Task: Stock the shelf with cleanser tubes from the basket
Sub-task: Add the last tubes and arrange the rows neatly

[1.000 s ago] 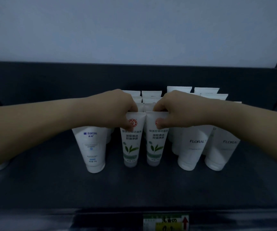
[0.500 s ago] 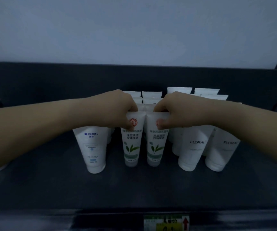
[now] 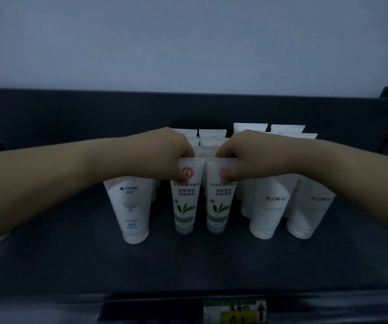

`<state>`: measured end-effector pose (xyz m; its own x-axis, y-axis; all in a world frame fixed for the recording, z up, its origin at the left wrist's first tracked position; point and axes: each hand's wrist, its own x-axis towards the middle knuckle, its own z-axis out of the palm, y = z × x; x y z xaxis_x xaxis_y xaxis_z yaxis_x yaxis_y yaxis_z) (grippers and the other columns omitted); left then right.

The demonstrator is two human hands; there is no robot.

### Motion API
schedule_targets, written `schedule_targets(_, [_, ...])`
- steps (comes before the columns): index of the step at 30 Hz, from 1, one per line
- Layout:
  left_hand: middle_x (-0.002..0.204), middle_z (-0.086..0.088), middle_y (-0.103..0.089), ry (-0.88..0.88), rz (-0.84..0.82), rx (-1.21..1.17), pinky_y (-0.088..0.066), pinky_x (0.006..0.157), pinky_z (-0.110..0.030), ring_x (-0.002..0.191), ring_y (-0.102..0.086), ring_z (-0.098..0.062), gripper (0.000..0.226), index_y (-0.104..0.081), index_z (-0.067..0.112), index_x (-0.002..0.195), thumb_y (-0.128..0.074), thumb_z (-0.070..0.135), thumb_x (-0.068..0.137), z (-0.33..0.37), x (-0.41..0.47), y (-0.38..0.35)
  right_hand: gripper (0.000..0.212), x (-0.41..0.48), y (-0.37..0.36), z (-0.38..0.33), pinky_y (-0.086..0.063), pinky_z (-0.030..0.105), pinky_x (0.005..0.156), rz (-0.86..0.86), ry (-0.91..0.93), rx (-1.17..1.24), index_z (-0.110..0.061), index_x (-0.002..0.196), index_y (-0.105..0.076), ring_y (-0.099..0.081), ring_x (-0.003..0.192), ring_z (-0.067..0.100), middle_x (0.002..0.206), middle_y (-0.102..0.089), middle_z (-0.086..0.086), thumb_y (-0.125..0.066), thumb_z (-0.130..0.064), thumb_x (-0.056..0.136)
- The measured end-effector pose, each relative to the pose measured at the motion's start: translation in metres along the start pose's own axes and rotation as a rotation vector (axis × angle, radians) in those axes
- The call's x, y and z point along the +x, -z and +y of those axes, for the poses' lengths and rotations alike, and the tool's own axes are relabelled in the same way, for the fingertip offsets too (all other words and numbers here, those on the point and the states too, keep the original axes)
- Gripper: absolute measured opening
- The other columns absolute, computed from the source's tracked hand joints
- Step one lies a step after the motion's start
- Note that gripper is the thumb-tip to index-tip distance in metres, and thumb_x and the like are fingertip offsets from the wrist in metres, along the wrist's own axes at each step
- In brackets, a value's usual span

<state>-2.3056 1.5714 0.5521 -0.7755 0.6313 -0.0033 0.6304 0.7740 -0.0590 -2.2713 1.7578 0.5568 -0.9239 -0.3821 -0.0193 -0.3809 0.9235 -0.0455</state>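
Observation:
Two green-leaf cleanser tubes stand cap-down side by side on the dark shelf (image 3: 188, 265). My left hand (image 3: 165, 155) pinches the top of the left green-leaf tube (image 3: 184, 202), thumb on its red logo. My right hand (image 3: 239, 155) pinches the top of the right green-leaf tube (image 3: 220, 202) the same way. More tubes of this kind stand in rows behind them, mostly hidden by my hands. The basket is out of view.
A white Manting tube (image 3: 133, 206) stands left of the pair. White Floral tubes (image 3: 270, 206) stand in rows on the right. A price label (image 3: 234, 311) sits on the shelf's front edge. The dark back panel (image 3: 71, 113) closes the shelf behind.
Both hands stay on the tops of the two front tubes. The tubes and hands have barely shifted.

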Motion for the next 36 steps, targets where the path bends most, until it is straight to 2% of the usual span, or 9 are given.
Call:
schedule_targets(6, [0.091,0.007,-0.066,-0.003,-0.014,-0.033,-0.052,0.074,-0.027,0.081,-0.061,-0.007,0.033,-0.068,0.022,0.106,-0.070,0.043,0.081,-0.003,-0.001,0.001,0.028,-0.004,0.001,-0.002,-0.054,0.036,0.079,0.027,-0.011,0.026,-0.016,0.101,-0.068,-0.064,0.086,0.014,0.096,-0.069,-0.001,-0.067,-0.037,0.083])
schedule_targets(9, [0.094,0.013,-0.064,-0.009,-0.010,-0.073,-0.048,0.071,-0.018,0.083,-0.059,-0.003,0.036,-0.066,0.025,0.113,-0.069,0.043,0.082,-0.006,-0.003,0.004,0.029,-0.008,0.004,-0.004,-0.053,0.029,0.084,0.055,-0.021,0.074,-0.020,0.108,-0.068,-0.063,0.091,0.008,0.101,-0.068,-0.008,-0.068,-0.036,0.083])
schedule_targets(13, [0.101,0.017,-0.065,-0.009,0.028,-0.130,-0.048,0.082,-0.019,0.089,-0.059,0.000,0.040,-0.065,0.027,0.116,-0.068,0.047,0.081,-0.012,-0.011,0.010,0.029,-0.010,0.007,-0.007,-0.051,0.024,0.085,0.115,-0.040,0.102,-0.022,0.108,-0.067,-0.061,0.093,0.004,0.100,-0.066,-0.011,-0.071,-0.034,0.081])
schedule_targets(16, [0.101,0.017,-0.065,-0.017,0.094,-0.171,-0.042,0.075,-0.010,0.089,-0.058,0.003,0.035,-0.066,0.028,0.114,-0.061,0.048,0.087,-0.016,-0.019,0.014,0.031,-0.010,0.008,-0.013,-0.049,0.022,0.086,0.154,-0.057,0.105,-0.024,0.111,-0.063,-0.060,0.095,0.004,0.101,-0.064,-0.011,-0.069,-0.035,0.083])
schedule_targets(21, [0.099,0.016,-0.064,0.013,0.236,-0.215,-0.040,0.077,-0.016,0.088,-0.057,0.000,0.029,-0.068,0.026,0.114,-0.053,0.042,0.093,-0.029,-0.043,0.024,0.032,-0.012,0.010,-0.030,-0.043,0.010,0.074,0.233,-0.048,0.103,-0.027,0.114,-0.061,-0.057,0.095,0.002,0.103,-0.061,-0.014,-0.067,-0.035,0.084])
schedule_targets(24, [0.097,0.015,-0.064,0.061,0.307,-0.260,-0.040,0.074,-0.013,0.086,-0.058,0.000,0.025,-0.068,0.026,0.111,-0.053,0.036,0.094,-0.038,-0.060,0.028,0.032,-0.016,0.013,-0.041,-0.040,0.008,0.071,0.270,-0.026,0.073,-0.028,0.116,-0.060,-0.053,0.087,-0.002,0.102,-0.057,-0.016,-0.065,-0.036,0.085])
schedule_targets(27, [0.096,0.014,-0.066,0.131,0.361,-0.269,-0.044,0.080,-0.021,0.091,-0.062,-0.007,0.021,-0.069,0.028,0.107,-0.055,0.034,0.093,-0.045,-0.077,0.030,0.031,-0.024,0.017,-0.049,-0.037,0.006,0.069,0.300,0.001,0.052,-0.028,0.117,-0.060,-0.049,0.081,-0.006,0.100,-0.055,-0.018,-0.064,-0.034,0.086])
schedule_targets(30, [0.094,0.013,-0.064,0.179,0.392,-0.242,-0.040,0.080,-0.020,0.092,-0.060,-0.007,0.020,-0.069,0.026,0.107,-0.056,0.031,0.093,-0.048,-0.096,0.031,0.030,-0.033,0.020,-0.056,-0.034,0.004,0.069,0.323,0.033,0.039,-0.027,0.116,-0.061,-0.048,0.080,-0.010,0.101,-0.056,-0.018,-0.064,-0.033,0.087])
schedule_targets(36, [0.104,0.006,-0.068,0.302,0.394,-0.227,-0.034,0.080,-0.016,0.090,-0.054,-0.004,0.022,-0.068,0.022,0.111,-0.056,0.027,0.094,-0.046,-0.135,0.027,0.027,-0.054,0.019,-0.069,-0.033,0.004,0.068,0.328,0.075,0.078,-0.025,0.115,-0.062,-0.047,0.086,-0.006,0.111,-0.062,-0.013,-0.063,-0.030,0.088])
